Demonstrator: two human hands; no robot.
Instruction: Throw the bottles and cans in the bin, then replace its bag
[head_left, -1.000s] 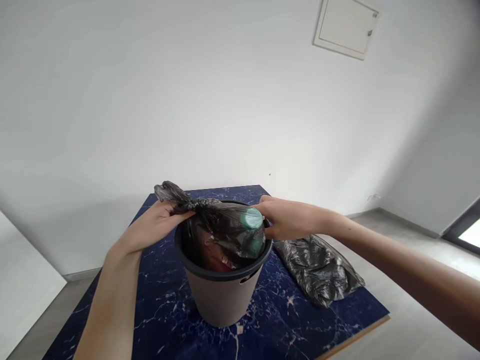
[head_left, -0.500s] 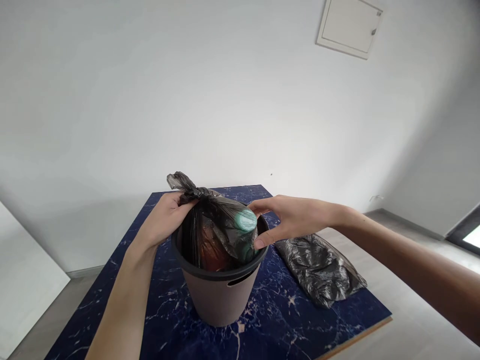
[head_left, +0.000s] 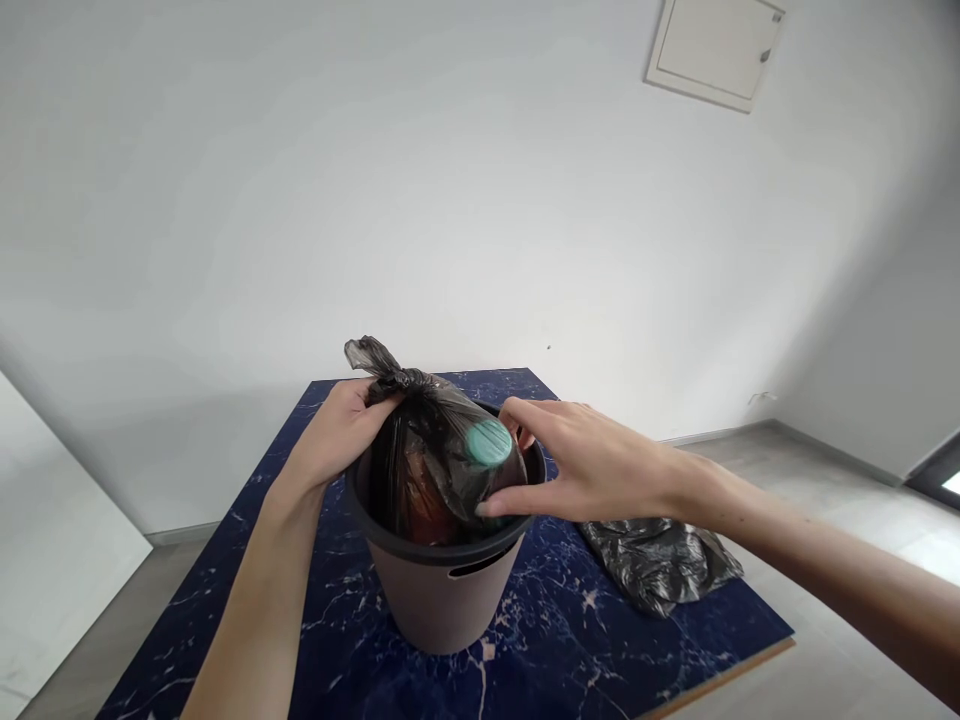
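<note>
A knotted black garbage bag [head_left: 431,450] sits in a grey-brown trash bin [head_left: 442,600] with a dark rim. Through the thin plastic show a round teal-green end [head_left: 490,442] of some item and something reddish-brown lower down. My left hand [head_left: 341,425] is closed around the bag just below its knot, over the bin's left rim. From the right, my right hand [head_left: 570,455] reaches over the rim and grasps the bag's bulging side, thumb in front and fingers behind, beside the teal-green end. Its fingertips are partly hidden behind the bag.
The bin stands on a dark blue marble-patterned tabletop [head_left: 555,630]. Another black plastic bag [head_left: 667,565] lies crumpled on the right, partly beneath my right forearm. A white wall [head_left: 450,200] rises behind the table, and a white panel [head_left: 75,560] stands at the left.
My right hand has moved left and further over the bin, its thumb now across the front of the bag. My left hand keeps its hold near the knot.
</note>
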